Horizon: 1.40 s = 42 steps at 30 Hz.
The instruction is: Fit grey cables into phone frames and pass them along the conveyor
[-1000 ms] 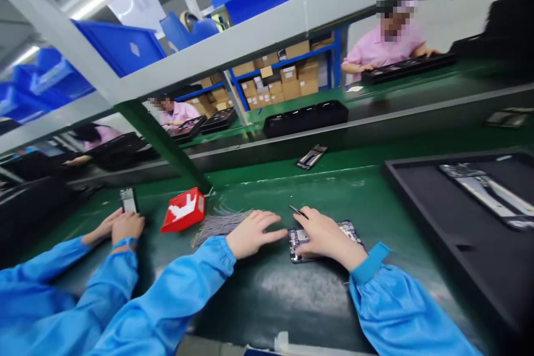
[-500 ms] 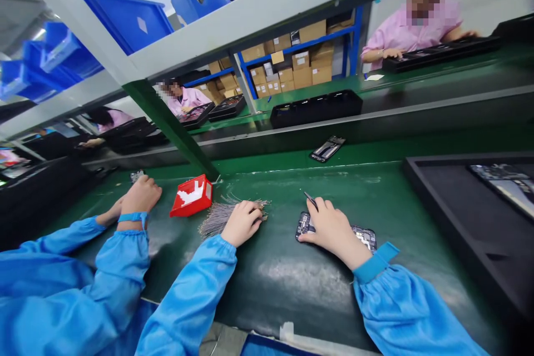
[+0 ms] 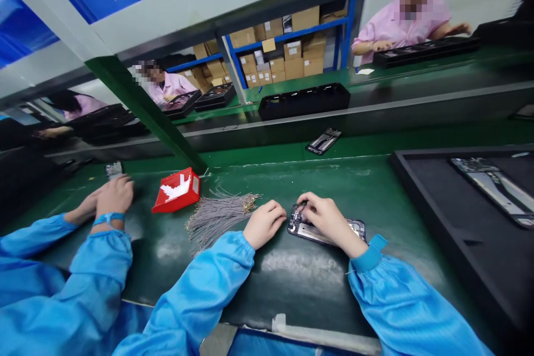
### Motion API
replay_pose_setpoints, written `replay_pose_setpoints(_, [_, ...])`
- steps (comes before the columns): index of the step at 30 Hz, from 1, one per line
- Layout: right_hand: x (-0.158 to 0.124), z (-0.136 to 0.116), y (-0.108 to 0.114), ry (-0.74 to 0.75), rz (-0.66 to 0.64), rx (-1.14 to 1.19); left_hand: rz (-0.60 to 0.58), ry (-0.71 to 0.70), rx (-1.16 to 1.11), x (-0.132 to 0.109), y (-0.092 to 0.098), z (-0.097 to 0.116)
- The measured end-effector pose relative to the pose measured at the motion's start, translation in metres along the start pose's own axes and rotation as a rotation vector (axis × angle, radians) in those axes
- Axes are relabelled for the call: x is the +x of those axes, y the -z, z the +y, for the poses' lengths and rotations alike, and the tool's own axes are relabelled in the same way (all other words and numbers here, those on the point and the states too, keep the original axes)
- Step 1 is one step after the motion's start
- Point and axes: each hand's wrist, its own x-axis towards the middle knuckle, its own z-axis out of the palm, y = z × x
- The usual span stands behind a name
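Observation:
An opened phone (image 3: 311, 232), its circuit board and battery bay showing, lies flat on the green bench. My right hand (image 3: 329, 221) is over its upper left end, thumb and fingers drawn together; what they hold is hidden. Just left of the phone, my left hand (image 3: 266, 223) is pinched closed, and anything between its fingertips is too small to make out. Beside that hand spreads a bundle of thin grey cables (image 3: 221, 214) with brass-coloured ends.
A red bin (image 3: 177, 192) with white pieces stands behind the cables. Another opened phone (image 3: 324, 141) lies at the back. On the right, a black tray (image 3: 429, 200) holds a phone frame (image 3: 492, 186). A co-worker's hands (image 3: 112, 197) work at left, near a green post (image 3: 146, 114).
My left hand has left the cable bundle and moved right towards the phone. My right fingers have curled down onto the phone's end; the thin dark tool they held no longer shows clearly.

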Motion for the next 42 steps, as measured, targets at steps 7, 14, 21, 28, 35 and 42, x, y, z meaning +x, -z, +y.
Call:
replay_pose_setpoints(7, [0.001, 0.000, -0.012, 0.002, -0.015, 0.122, 0.034, 0.012, -0.124, -0.002, -0.014, 0.003])
replay_pose_setpoints(14, [0.002, 0.003, -0.018, -0.054, 0.041, 0.048, 0.043, -0.009, -0.095, -0.001, -0.014, 0.006])
replay_pose_setpoints(21, [0.000, 0.001, -0.018, -0.040, 0.062, 0.108, 0.064, -0.027, -0.041, -0.002, -0.015, 0.005])
replay_pose_setpoints(28, [-0.001, 0.003, -0.016, -0.067, 0.081, 0.071, 0.069, -0.060, 0.008, -0.002, -0.015, 0.005])
replay_pose_setpoints(35, [-0.001, 0.002, -0.016, -0.052, 0.072, 0.071, 0.060, -0.057, 0.028, -0.002, -0.015, 0.006])
replay_pose_setpoints(42, [-0.001, 0.001, -0.017, -0.019, 0.076, 0.061, 0.052, -0.057, 0.034, -0.002, -0.014, 0.007])
